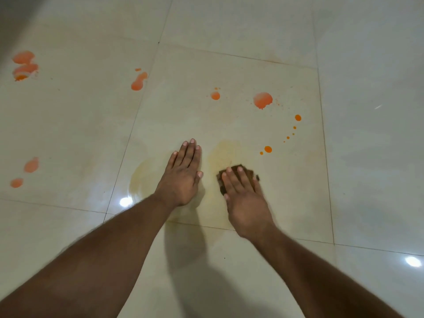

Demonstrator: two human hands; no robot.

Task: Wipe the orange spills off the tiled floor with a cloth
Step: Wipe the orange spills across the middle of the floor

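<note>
My right hand [246, 200] presses flat on a small brown cloth [238, 169] on the cream tiled floor [229, 65]; most of the cloth is hidden under the palm. My left hand [182, 174] lies flat on the tile beside it, fingers together, holding nothing. A pale yellow smear [226, 151] spreads ahead of the cloth and another smear [141, 175] sits left of my left hand. Orange spills lie beyond: a big blot [262, 100], a small dot [215, 95], a curved trail of drops [268, 149] to the right.
More orange puddles sit to the left: an elongated one [139, 81], a large one at the far left [24, 65], and two near the left edge [31, 164]. Bright ceiling-light reflections [126, 201] glare on the glossy tiles. Dark grout lines cross the floor.
</note>
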